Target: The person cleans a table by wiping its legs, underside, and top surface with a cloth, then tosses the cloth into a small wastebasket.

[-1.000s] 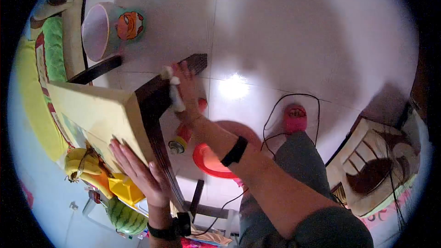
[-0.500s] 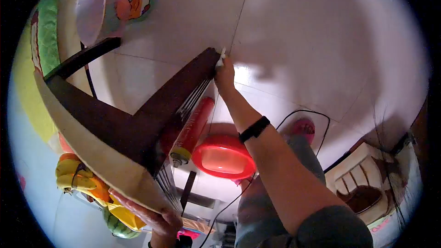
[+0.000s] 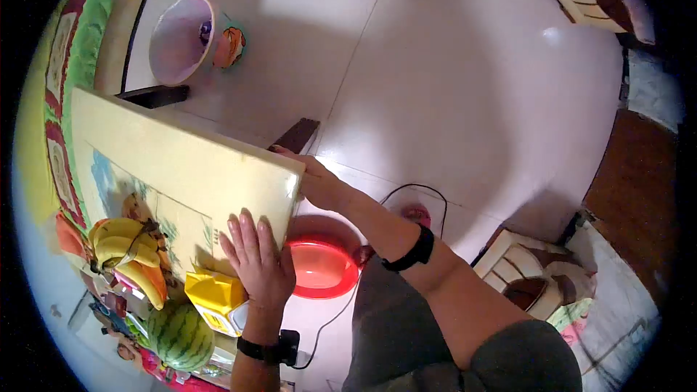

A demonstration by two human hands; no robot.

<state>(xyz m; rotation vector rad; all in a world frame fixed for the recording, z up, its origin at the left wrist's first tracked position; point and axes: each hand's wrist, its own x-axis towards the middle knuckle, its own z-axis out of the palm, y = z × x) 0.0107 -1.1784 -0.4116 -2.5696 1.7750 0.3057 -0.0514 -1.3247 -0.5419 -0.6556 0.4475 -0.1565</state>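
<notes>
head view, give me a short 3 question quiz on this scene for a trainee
1. True or false: the left hand lies flat on the table top.
2. Which fruit lies nearest the bananas on the table? A) watermelon B) pineapple C) grapes
3. Fill in: the right hand is at the table's far ____, near the dark leg.

Key
1. True: the palm is down and the fingers are spread by the near corner.
2. A.
3. Edge: the fingers are tucked behind it, so the grip is hidden.
</notes>
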